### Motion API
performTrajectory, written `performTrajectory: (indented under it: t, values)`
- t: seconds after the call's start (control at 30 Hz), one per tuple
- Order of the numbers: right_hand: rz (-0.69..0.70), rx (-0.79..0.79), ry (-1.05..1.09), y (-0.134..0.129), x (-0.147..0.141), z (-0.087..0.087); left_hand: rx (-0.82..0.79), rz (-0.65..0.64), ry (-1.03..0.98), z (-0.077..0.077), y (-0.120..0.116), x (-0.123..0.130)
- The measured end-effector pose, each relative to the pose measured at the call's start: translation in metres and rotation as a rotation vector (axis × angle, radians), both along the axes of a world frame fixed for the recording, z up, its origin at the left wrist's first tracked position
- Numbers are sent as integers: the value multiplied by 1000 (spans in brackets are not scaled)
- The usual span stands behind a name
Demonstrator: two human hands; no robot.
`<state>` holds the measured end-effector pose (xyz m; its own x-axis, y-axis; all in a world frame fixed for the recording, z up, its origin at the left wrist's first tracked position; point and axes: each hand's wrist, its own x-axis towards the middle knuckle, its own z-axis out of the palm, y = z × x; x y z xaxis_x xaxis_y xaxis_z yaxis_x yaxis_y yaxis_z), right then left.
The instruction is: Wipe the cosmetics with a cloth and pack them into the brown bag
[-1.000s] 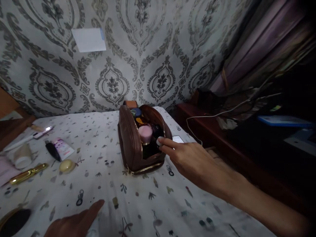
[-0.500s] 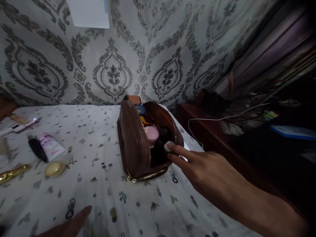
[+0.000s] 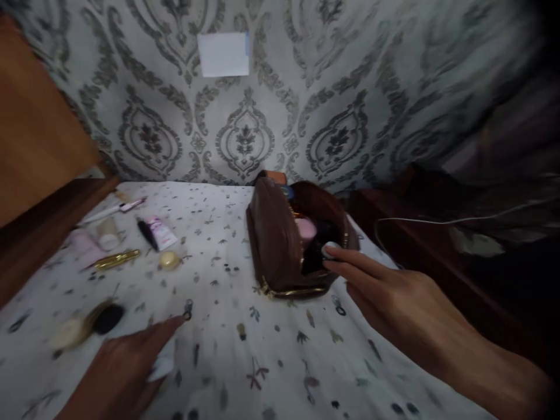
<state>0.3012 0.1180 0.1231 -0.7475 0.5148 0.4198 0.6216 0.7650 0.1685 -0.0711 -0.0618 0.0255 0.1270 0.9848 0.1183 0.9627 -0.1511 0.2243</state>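
Note:
A brown zippered toiletry bag point(image 3: 273, 236) stands unzipped on the patterned white sheet point(image 3: 214, 350). Inside it show a pink round-topped item point(image 3: 306, 229), a blue round piece point(image 3: 286, 192) and dark contents. At the bag's right opening, my right hand point(image 3: 394, 291) pinches a small item with a white rounded top point(image 3: 331, 249); its lower part is lost in shadow. My left hand point(image 3: 125, 361), slightly blurred, is low on the left with a small white object point(image 3: 163, 361) between thumb and forefinger. Beside that hand lies a brush-like item with a dark end point(image 3: 108, 319).
A gold clip-like piece point(image 3: 117, 259), a cream round item point(image 3: 170, 260), a purple-and-white tube point(image 3: 161, 232) and a pink tube point(image 3: 86, 248) lie left. A wooden panel point(image 3: 44, 116) borders that side. A patterned wall rises behind; a white cable point(image 3: 437, 221) runs right.
The view has swung left, showing more items and the wooden panel. My left hand has come further into view with the white object. My right hand stays at the bag opening.

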Motion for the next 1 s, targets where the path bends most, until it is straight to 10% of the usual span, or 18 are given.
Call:
performTrajectory:
  t: [0.17, 0.43, 0.57, 0.77, 1.0]
  values:
    - [195, -10, 174, -20, -28, -23, -4, 28, 13, 28, -11, 9]
    - [328, -490, 270, -48, -92, -84, 156, 248, -102, 35, -32, -30]
    - [298, -907, 366, -61, -126, -89, 233, 468, -171, 44, -9, -76]
    - [157, -1582, 613, -76, -173, -94, 163, 397, -60, 22, 49, -135]
    - [133, -1850, 897, -85, -191, -91, 27, 360, -26, 8, 71, -148]
